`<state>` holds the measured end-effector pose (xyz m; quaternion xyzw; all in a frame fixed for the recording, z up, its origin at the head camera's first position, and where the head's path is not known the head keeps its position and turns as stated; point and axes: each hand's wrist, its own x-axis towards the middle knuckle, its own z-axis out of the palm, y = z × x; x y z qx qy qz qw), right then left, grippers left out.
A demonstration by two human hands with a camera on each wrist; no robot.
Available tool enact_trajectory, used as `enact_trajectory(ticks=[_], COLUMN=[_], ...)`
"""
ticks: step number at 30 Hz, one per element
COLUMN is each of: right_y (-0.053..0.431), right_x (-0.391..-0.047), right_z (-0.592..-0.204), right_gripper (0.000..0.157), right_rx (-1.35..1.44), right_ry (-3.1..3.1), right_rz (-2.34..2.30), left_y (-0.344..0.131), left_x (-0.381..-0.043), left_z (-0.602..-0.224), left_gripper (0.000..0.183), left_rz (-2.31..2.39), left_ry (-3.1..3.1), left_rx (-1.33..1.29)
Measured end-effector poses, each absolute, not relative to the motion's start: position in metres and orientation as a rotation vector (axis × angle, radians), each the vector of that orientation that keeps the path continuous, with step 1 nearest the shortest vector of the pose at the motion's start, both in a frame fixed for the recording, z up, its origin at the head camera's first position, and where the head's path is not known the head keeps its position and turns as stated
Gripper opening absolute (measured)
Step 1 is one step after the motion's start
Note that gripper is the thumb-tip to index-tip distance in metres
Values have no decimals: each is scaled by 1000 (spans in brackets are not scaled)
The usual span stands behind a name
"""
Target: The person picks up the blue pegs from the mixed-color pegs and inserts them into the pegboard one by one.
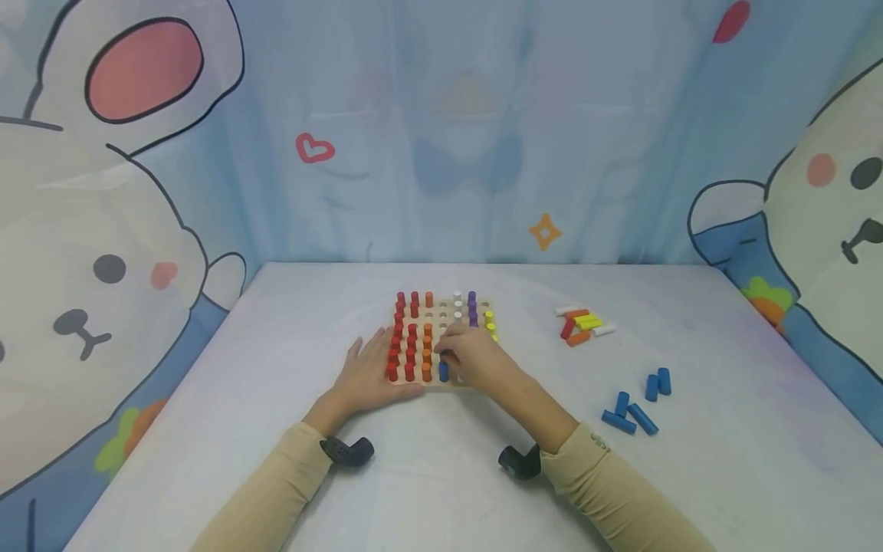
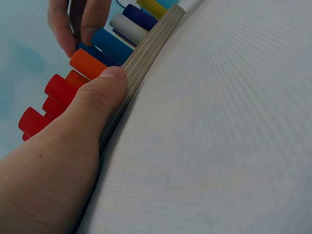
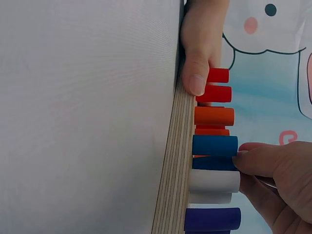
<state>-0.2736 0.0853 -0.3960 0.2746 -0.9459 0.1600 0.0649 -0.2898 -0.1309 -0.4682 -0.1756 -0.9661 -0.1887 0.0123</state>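
Observation:
A wooden pegboard (image 1: 434,386) carries columns of short round pegs: red (image 1: 409,372), orange (image 1: 427,372), white (image 1: 457,317), purple (image 1: 472,307) and yellow ones at the right. My left hand (image 1: 372,376) holds its near left corner, thumb along the front edge and fingers at the left side. With thumb and fingertips, my right hand (image 1: 476,356) pinches the top of a blue peg (image 3: 214,163) that stands upright over the board. Just in front of it is another blue peg (image 1: 444,371) in the front row. The right hand hides some holes behind it.
To the board's right lies a small pile of white, orange, red and yellow pegs (image 1: 589,322). Several loose blue pegs (image 1: 643,418) lie nearer, at the right. A printed curtain (image 1: 455,153) hangs behind the white table (image 1: 276,322).

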Motion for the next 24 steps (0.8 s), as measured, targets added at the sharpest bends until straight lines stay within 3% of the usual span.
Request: enact_trajectory(ticks=[24], right_y=[82], right_x=[-273], right_z=[-400], right_gripper=[16], right_rx=[821], right_ry=[-2882], right_rz=[458], left_y=[-130], left_x=[-290], left_z=[-467], left_gripper=[118], left_rz=[-564], left_ry=[-3020], left_rx=[-545])
